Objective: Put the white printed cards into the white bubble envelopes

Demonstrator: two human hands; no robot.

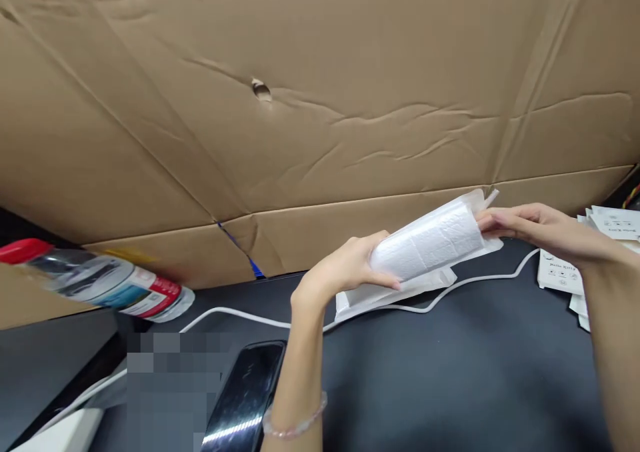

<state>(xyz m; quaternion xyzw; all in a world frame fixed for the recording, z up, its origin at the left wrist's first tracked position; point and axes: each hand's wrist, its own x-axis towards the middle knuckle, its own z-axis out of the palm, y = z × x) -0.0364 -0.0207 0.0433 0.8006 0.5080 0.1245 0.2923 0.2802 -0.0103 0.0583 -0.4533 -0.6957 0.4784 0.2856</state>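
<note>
A white, crinkled soft packet (427, 240) is held tilted above the dark table. My left hand (350, 265) grips its left end, thumb along the lower front side and fingers behind. At the right end, my right hand (535, 227) has its fingers pressed together against the packet's edge; the fingertips are partly hidden there. Behind the packet, a thin translucent white sheet or sleeve (493, 245) sticks out to the right. Below it, another white translucent wrapper (370, 299) lies on the table.
A tall cardboard panel (320, 105) stands behind the table (450, 372). White printed cards or packets (560, 272) are stacked at right. A white cable (240, 315) crosses the table. A red-capped bottle (145, 292) leans at left, and a black phone (245, 392) lies near my left forearm.
</note>
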